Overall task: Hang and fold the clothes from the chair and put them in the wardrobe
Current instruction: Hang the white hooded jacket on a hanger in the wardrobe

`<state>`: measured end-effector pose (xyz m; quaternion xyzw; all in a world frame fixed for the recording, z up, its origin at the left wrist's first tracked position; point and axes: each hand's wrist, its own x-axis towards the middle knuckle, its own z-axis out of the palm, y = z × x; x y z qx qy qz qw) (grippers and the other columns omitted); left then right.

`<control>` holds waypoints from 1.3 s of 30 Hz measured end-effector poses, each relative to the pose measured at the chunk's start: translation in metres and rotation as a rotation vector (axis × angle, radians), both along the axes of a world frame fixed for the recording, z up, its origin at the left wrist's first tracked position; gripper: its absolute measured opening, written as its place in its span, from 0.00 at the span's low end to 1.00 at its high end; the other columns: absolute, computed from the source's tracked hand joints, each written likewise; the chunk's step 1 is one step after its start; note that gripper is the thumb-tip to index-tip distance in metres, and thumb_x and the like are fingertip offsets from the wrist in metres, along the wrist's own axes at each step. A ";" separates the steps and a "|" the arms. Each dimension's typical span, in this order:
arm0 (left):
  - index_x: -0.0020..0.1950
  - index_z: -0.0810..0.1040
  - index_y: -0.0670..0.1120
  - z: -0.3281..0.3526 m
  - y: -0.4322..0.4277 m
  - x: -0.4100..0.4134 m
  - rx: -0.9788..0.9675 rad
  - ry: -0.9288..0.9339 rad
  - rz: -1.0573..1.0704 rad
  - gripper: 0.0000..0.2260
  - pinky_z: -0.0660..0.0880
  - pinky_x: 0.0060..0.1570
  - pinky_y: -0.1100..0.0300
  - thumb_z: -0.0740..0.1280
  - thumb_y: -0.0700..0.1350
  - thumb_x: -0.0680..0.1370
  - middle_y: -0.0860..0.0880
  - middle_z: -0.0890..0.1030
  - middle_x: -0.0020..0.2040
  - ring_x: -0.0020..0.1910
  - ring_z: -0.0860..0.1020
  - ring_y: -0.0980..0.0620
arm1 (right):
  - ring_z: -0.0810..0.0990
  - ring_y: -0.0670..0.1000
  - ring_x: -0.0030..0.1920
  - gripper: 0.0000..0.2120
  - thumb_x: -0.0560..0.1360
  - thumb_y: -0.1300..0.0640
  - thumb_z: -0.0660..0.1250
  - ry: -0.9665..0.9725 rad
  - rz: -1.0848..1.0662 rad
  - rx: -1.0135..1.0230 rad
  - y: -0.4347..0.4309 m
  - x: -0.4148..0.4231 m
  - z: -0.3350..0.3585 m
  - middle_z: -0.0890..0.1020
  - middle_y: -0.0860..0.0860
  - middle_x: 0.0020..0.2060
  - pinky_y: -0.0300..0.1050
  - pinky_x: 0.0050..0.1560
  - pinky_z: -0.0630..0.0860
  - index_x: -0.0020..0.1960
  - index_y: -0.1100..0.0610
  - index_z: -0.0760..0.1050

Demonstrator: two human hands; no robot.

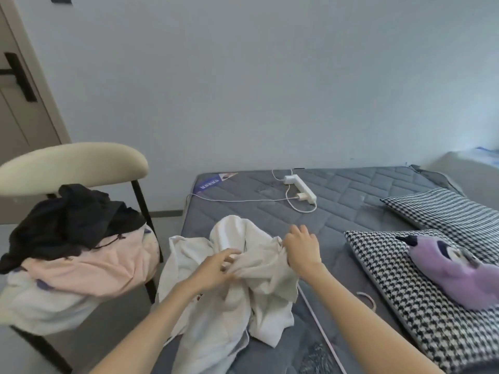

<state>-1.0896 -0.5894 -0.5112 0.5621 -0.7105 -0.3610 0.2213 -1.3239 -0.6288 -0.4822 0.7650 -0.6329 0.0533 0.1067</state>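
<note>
A crumpled white garment (232,300) lies on the near corner of the grey mattress (351,217), partly hanging over its edge. My right hand (302,248) grips a bunch of its fabric at the upper right. My left hand (216,268) reaches onto the middle of the garment, fingers spread and touching the cloth. To the left stands a cream-backed chair (73,163) piled with a black garment (67,220), a pink one (108,268) and a white one (40,306).
A white power strip (302,187) with cables lies at the back of the mattress. Two houndstooth pillows (391,287) sit at the right, with a purple plush toy (448,271) on the nearer one. A pink hanger (367,299) lies beside the garment. A door (19,85) is far left.
</note>
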 end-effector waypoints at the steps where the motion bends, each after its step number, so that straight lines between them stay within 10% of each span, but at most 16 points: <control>1: 0.63 0.68 0.61 -0.015 0.003 0.000 0.047 0.009 -0.017 0.22 0.74 0.53 0.66 0.73 0.48 0.73 0.54 0.78 0.57 0.53 0.79 0.56 | 0.70 0.57 0.62 0.11 0.74 0.62 0.66 0.100 -0.024 0.151 0.000 -0.002 -0.015 0.74 0.53 0.59 0.50 0.54 0.69 0.55 0.54 0.78; 4: 0.62 0.72 0.58 -0.043 0.008 0.008 0.041 0.064 0.065 0.18 0.72 0.49 0.72 0.70 0.44 0.76 0.53 0.80 0.56 0.50 0.78 0.60 | 0.58 0.60 0.70 0.17 0.78 0.56 0.62 0.113 -0.084 0.579 0.006 0.003 -0.036 0.67 0.53 0.67 0.59 0.67 0.60 0.66 0.53 0.71; 13: 0.68 0.72 0.48 -0.083 0.031 0.073 0.051 -0.030 0.398 0.16 0.69 0.45 0.65 0.63 0.43 0.80 0.48 0.74 0.61 0.50 0.76 0.54 | 0.45 0.63 0.75 0.50 0.65 0.45 0.77 0.010 0.429 0.712 0.034 0.072 -0.072 0.48 0.50 0.77 0.71 0.71 0.41 0.76 0.39 0.48; 17: 0.69 0.70 0.47 -0.094 0.049 0.087 0.123 -0.020 0.365 0.17 0.67 0.54 0.61 0.63 0.44 0.80 0.46 0.73 0.64 0.57 0.72 0.50 | 0.58 0.63 0.71 0.30 0.75 0.45 0.67 0.215 0.461 0.463 0.043 0.089 -0.097 0.60 0.52 0.73 0.64 0.70 0.53 0.74 0.47 0.60; 21: 0.70 0.70 0.48 -0.093 0.052 0.088 0.103 0.001 0.351 0.17 0.68 0.55 0.60 0.62 0.44 0.81 0.46 0.73 0.65 0.58 0.73 0.50 | 0.74 0.59 0.56 0.18 0.79 0.55 0.60 0.026 0.495 0.286 0.034 0.083 -0.079 0.75 0.53 0.57 0.52 0.51 0.70 0.67 0.53 0.65; 29: 0.73 0.65 0.51 -0.037 0.011 0.044 -0.024 0.164 0.303 0.17 0.67 0.54 0.63 0.54 0.46 0.84 0.52 0.75 0.62 0.62 0.73 0.52 | 0.75 0.61 0.48 0.12 0.76 0.65 0.58 -0.356 0.174 -0.258 -0.025 0.019 0.022 0.73 0.57 0.51 0.49 0.37 0.68 0.59 0.59 0.70; 33: 0.73 0.64 0.52 0.005 -0.019 0.002 -0.126 0.242 0.237 0.18 0.68 0.54 0.63 0.56 0.46 0.83 0.52 0.74 0.62 0.58 0.73 0.55 | 0.70 0.61 0.58 0.16 0.78 0.65 0.56 -0.581 -0.180 -0.449 -0.053 -0.040 0.057 0.71 0.60 0.58 0.51 0.47 0.69 0.64 0.57 0.68; 39: 0.77 0.60 0.50 -0.007 -0.026 -0.026 -0.121 0.120 0.203 0.23 0.62 0.69 0.57 0.60 0.45 0.82 0.47 0.66 0.73 0.71 0.65 0.48 | 0.56 0.62 0.73 0.36 0.75 0.66 0.63 -0.326 -0.173 -0.058 -0.041 -0.067 0.004 0.57 0.59 0.75 0.58 0.72 0.57 0.78 0.53 0.52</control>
